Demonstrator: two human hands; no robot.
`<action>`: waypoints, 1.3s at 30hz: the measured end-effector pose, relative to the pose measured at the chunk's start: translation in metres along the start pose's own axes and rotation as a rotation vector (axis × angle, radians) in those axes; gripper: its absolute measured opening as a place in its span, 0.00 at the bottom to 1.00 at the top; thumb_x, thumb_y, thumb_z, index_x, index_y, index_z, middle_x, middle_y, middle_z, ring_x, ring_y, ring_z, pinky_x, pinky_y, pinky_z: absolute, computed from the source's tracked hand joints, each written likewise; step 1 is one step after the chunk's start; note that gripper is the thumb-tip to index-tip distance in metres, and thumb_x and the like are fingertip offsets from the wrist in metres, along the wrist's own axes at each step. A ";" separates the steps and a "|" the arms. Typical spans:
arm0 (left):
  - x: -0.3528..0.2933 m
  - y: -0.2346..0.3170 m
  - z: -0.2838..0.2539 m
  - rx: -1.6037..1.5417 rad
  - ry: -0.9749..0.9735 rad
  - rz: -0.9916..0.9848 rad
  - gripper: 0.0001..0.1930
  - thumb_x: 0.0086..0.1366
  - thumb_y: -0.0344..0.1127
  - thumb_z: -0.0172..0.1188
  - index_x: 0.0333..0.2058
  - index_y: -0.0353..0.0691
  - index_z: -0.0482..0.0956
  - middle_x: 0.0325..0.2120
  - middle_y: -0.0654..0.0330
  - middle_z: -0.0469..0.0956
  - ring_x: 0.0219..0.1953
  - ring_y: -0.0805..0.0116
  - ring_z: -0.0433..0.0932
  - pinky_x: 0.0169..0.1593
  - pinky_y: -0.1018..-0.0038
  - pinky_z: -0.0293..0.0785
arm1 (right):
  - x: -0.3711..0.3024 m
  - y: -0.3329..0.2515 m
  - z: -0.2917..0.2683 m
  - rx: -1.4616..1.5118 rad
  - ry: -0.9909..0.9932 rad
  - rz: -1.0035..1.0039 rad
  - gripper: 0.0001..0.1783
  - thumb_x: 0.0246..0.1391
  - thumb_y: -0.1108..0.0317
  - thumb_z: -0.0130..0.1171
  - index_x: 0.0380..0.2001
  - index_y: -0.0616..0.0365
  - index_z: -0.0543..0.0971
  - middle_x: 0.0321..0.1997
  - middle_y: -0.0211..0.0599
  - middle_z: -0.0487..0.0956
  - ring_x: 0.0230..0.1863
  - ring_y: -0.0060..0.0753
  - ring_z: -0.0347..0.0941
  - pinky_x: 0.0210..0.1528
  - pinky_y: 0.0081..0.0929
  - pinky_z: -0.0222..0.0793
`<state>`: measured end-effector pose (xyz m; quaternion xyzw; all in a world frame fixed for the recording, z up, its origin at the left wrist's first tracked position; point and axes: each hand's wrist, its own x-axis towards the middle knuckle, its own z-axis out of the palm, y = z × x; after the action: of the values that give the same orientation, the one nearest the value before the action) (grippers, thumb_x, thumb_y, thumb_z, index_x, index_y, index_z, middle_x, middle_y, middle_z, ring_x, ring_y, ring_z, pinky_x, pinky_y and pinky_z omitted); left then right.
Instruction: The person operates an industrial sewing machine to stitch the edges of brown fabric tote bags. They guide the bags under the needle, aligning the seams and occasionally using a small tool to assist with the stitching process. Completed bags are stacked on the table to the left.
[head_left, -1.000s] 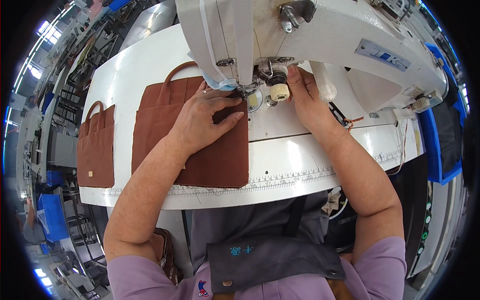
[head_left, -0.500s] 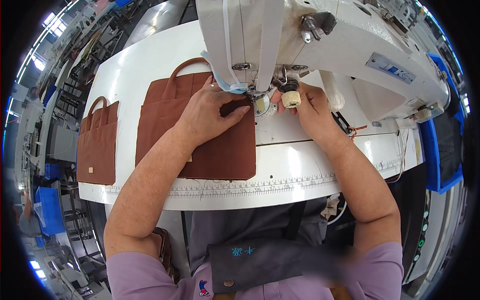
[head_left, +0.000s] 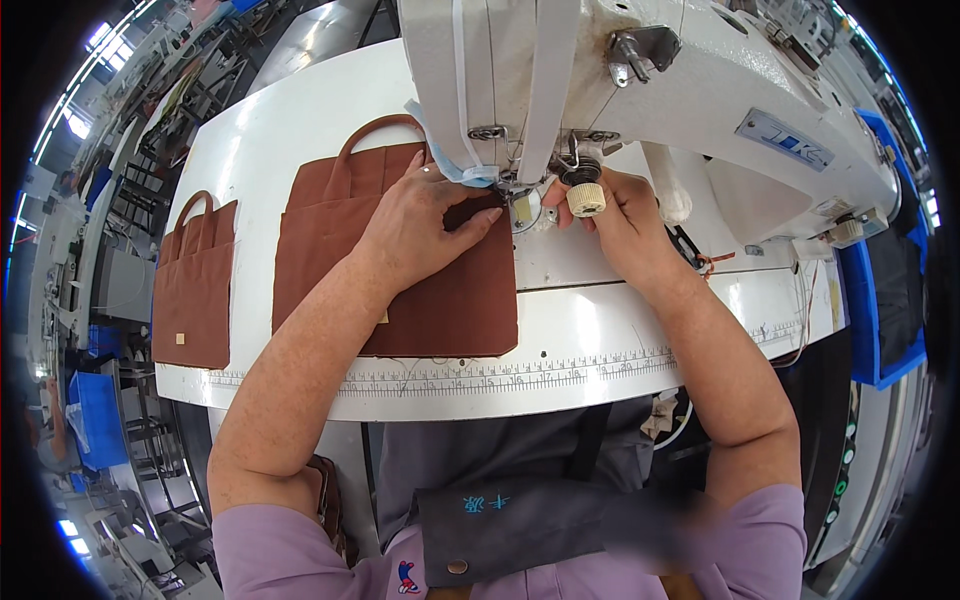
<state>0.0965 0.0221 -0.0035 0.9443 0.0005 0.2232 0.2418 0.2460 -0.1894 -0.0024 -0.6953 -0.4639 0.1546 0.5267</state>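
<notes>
A large brown handbag (head_left: 455, 300) lies flat on the white table, its handle pointing away from me and its far right corner by the needle area of a sewing machine (head_left: 465, 70). My left hand (head_left: 415, 215) rests on it, thumb spread from the stretched fingers. Their tips are partly hidden beside the machine head. On the other side of the needle area is my right hand (head_left: 628, 215), its fingers bent together behind the cream tension knob (head_left: 586, 200). Whatever they pinch is hidden.
To the left lies a smaller brown handbag (head_left: 195, 290) with a pale tag. A printed ruler (head_left: 490, 382) runs along the table's front edge. A blue bin (head_left: 868, 340) with dark material stands at the right, and another blue bin (head_left: 98, 420) at the left.
The large handbag's near right corner has shifted very slightly rightward along the ruler. Both hands keep nearly the same pose and place.
</notes>
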 end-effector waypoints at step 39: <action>-0.036 0.038 -0.031 0.093 -0.173 0.107 0.41 0.51 0.50 0.79 0.61 0.38 0.74 0.64 0.50 0.75 0.69 0.49 0.70 0.76 0.45 0.53 | -0.012 -0.014 0.008 -0.662 -0.173 -0.420 0.13 0.56 0.58 0.68 0.43 0.48 0.88 0.33 0.32 0.82 0.33 0.46 0.80 0.37 0.46 0.76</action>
<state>0.0469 -0.0010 0.0225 0.9689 -0.0603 0.1532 0.1845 0.2273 -0.1941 0.0028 -0.7019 -0.6634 -0.0563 0.2532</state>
